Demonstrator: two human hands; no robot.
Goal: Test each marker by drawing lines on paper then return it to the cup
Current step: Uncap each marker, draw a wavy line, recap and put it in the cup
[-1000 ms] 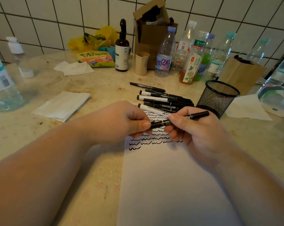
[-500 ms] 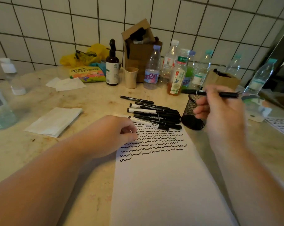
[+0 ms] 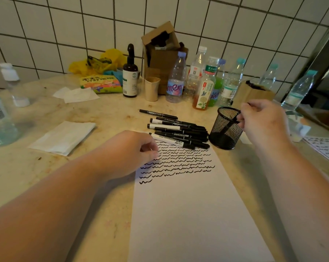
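A white paper sheet (image 3: pixel 188 214) lies in front of me, with rows of black squiggles (image 3: pixel 178 161) across its top. Behind it lies a pile of several black markers (image 3: pixel 178 133). To their right stands a black mesh cup (image 3: pixel 224 140). One black marker (image 3: pixel 228 126) leans inside the cup, its top end pinched by the fingers of my right hand (image 3: pixel 264 123). My left hand (image 3: pixel 129 150) rests on the paper's upper left corner with curled fingers and nothing in it.
Plastic bottles (image 3: pixel 176 80), a brown dropper bottle (image 3: pixel 130 76), a paper cup (image 3: pixel 152 88) and a cardboard box (image 3: pixel 161 53) line the tiled wall. A folded napkin (image 3: pixel 63 137) lies to the left. Another scribbled sheet (image 3: pixel 324 148) lies at the right edge.
My right hand carried the marker away from my left hand, up and right, then lowered it into the mesh cup. My left hand settled on the paper's corner.
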